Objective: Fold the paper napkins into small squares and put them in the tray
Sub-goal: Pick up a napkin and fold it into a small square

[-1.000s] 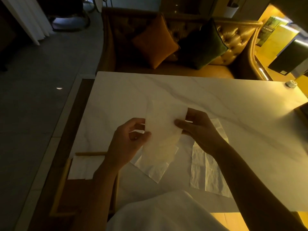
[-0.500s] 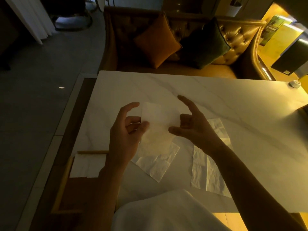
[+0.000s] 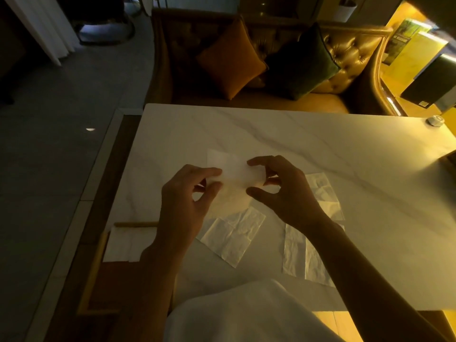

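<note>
A pale marble table (image 3: 320, 149) is filling most of the view, with a tufted sofa (image 3: 345, 60) sitting beyond its far edge. At the near left corner a wooden tray (image 3: 95, 272) is lying beside the tabletop, already holding a folded white napkin (image 3: 123, 245) against its far end. Two opened napkins are waiting flat on the marble: one creased sheet (image 3: 234, 235) just below the hands and a longer strip (image 3: 306, 253) running under the right forearm. Above them, both hands are working a napkin in hand (image 3: 234, 174), which is hanging between them over the table's middle, its long axis seeming to run away from the person, top edge farthest. The left hand (image 3: 187, 201) is pinching the paper's left edge between thumb and forefinger; the right hand (image 3: 286, 191) is curling its thumb and fingers around the right edge, whether touching it I cannot tell. The sheet lies straight ahead of both sets of fingertips, roughly equally close, while the tray is sitting nearer the left hand, so that hand looks better placed for carrying the finished square across.
</note>
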